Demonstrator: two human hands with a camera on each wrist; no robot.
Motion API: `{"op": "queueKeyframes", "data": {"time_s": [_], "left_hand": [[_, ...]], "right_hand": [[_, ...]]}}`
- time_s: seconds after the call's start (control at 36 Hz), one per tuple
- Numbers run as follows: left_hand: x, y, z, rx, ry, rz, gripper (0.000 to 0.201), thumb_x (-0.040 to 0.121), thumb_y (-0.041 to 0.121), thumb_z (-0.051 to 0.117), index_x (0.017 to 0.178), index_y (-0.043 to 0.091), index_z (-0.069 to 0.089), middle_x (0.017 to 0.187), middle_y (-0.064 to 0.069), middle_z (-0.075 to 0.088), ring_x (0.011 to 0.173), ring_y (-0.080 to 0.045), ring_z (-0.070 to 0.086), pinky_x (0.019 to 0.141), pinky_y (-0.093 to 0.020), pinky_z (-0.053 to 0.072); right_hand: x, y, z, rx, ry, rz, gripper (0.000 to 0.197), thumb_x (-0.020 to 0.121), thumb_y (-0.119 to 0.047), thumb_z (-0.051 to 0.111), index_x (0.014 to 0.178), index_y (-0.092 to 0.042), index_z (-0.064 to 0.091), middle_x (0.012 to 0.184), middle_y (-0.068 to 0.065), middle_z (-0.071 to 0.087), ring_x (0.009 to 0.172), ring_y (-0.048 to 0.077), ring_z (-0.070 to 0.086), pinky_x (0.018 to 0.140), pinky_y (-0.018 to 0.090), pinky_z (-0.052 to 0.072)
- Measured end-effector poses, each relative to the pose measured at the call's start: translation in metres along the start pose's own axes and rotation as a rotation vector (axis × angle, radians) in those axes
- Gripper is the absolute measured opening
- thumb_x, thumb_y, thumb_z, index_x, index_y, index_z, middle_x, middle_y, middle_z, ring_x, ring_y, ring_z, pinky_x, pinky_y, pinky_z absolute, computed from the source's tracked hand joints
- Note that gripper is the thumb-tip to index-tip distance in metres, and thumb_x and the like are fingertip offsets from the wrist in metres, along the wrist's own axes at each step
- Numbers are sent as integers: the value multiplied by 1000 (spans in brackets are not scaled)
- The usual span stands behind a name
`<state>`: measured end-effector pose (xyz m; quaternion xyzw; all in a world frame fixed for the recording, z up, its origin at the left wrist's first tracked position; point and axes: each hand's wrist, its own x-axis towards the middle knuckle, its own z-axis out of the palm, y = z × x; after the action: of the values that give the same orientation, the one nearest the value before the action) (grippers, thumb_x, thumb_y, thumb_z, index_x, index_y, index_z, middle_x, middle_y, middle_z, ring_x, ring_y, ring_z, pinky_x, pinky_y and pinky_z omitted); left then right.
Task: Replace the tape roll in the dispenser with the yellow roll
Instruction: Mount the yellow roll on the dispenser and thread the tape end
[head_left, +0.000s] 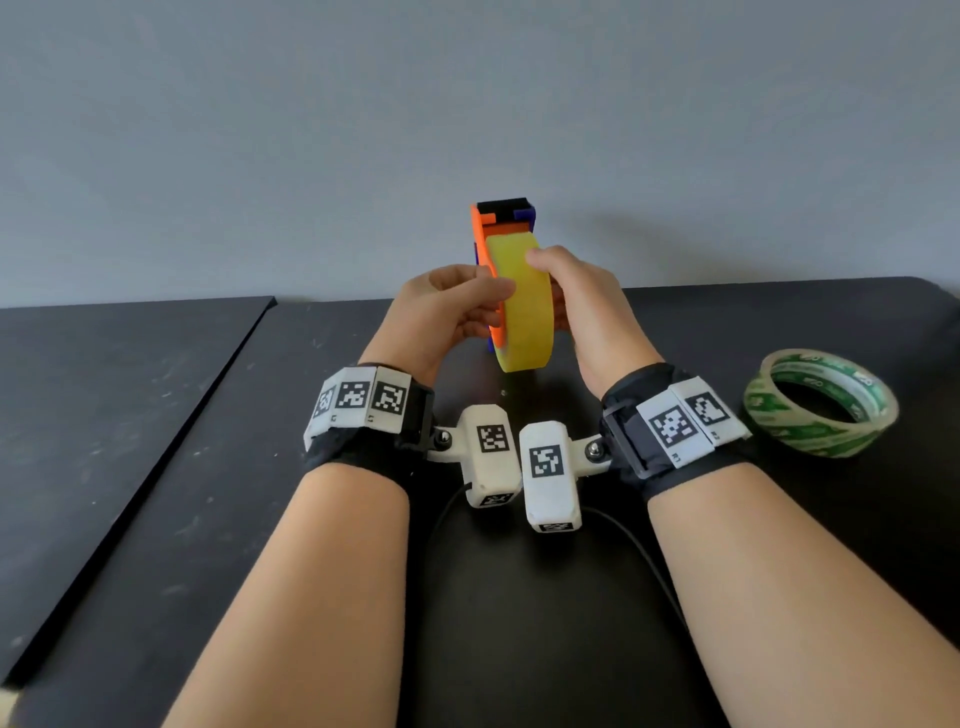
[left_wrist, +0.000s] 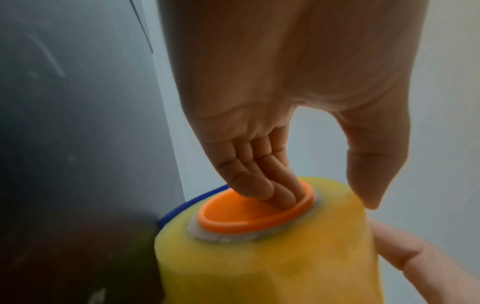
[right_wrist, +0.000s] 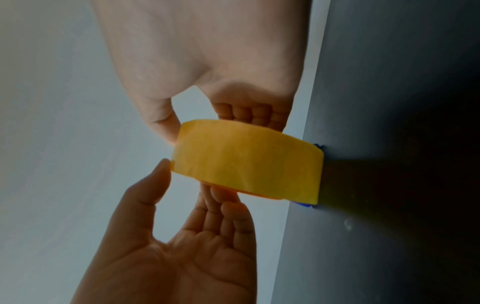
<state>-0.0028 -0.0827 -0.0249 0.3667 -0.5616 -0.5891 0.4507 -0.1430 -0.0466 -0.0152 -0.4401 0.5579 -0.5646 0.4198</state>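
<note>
Both hands meet at a yellow tape roll (head_left: 524, 306) held upright above the black tabletop (head_left: 519, 597): the right hand (head_left: 587, 312) grips the roll with its thumb on the outer band and its fingers curled behind the far face, while the left hand (head_left: 452, 312) has its fingers (left_wrist: 262, 185) pushed into the orange hub (left_wrist: 249, 218) at the roll's centre and its thumb near the rim. The roll sits on an orange, blue and black tape dispenser (head_left: 501, 223) that rises just beyond the fingertips. To the right of the right wrist, well apart from the hands, a clear tape roll with green print (head_left: 821, 402) lies flat on the tabletop.
</note>
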Motion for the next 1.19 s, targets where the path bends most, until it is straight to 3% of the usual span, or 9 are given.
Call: {"op": "queueKeyframes", "data": {"time_s": [0.11, 0.28, 0.39, 0.47, 0.53, 0.72, 0.89, 1.08, 1.19], "left_hand": [[0, -4, 1, -30, -3, 15, 3, 84, 7, 68, 84, 8, 65, 74, -6, 63, 65, -14, 59, 58, -16, 51], [0, -3, 5, 9, 17, 37, 8, 83, 5, 70, 80, 9, 64, 74, -8, 64, 65, -15, 60, 63, -19, 55], [-2, -4, 8, 19, 47, 54, 7, 81, 7, 72, 82, 8, 65, 76, -10, 65, 66, -17, 61, 65, -21, 56], [-4, -4, 8, 25, 73, 61, 7, 82, 9, 71, 86, 6, 66, 78, -11, 66, 67, -18, 62, 65, -21, 56], [-5, -4, 9, 30, 93, 65, 8, 81, 11, 71, 86, 6, 67, 76, -11, 66, 65, -18, 62, 63, -21, 55], [-5, -3, 11, 47, 181, 73, 21, 83, 23, 72, 86, 2, 69, 72, -13, 68, 61, -23, 63, 62, -29, 55], [-7, -2, 12, 65, 161, 66, 27, 85, 29, 70, 86, 3, 66, 76, -15, 66, 64, -24, 63, 64, -30, 56], [-8, 0, 12, 90, -9, 50, 21, 83, 1, 68, 102, -1, 59, 90, -18, 64, 75, -26, 60, 69, -28, 56], [-8, -1, 12, 107, 9, 71, 21, 82, 1, 69, 101, -2, 61, 87, -17, 64, 71, -23, 60, 67, -26, 57]], "right_hand": [[-1, -1, 2, 27, -17, 5, 39, 74, -43, 58, 94, -10, 60, 87, 15, 60, 79, 27, 59, 75, 39, 46], [1, 2, -1, 51, -54, -3, 25, 83, -36, 54, 94, -14, 56, 88, 13, 54, 81, 25, 53, 74, 38, 42], [-1, 2, -2, 40, -57, 2, 48, 67, -40, 56, 94, -1, 56, 88, 10, 47, 81, 26, 46, 76, 41, 38], [-4, 1, 0, 18, -64, 5, 51, 49, -45, 56, 91, -17, 49, 89, 8, 43, 81, 26, 43, 75, 42, 35], [-5, 2, -1, 13, -76, -5, 52, 47, -46, 54, 92, -21, 46, 89, 8, 41, 81, 26, 41, 76, 43, 34], [-8, 5, -6, -68, -115, -49, 42, 46, -43, 55, 76, -15, 46, 87, 10, 45, 82, 29, 44, 77, 45, 36], [-7, 7, -7, -29, -108, -48, 31, 64, -33, 50, 89, -14, 51, 88, 13, 51, 83, 27, 53, 81, 42, 44], [-5, 8, -7, -1, -70, -26, 33, 65, -35, 50, 89, -14, 50, 87, 13, 48, 81, 27, 50, 78, 41, 42], [-4, 8, -7, 3, -70, -14, 34, 64, -35, 50, 91, -14, 50, 89, 12, 47, 82, 28, 50, 78, 42, 42]]}}
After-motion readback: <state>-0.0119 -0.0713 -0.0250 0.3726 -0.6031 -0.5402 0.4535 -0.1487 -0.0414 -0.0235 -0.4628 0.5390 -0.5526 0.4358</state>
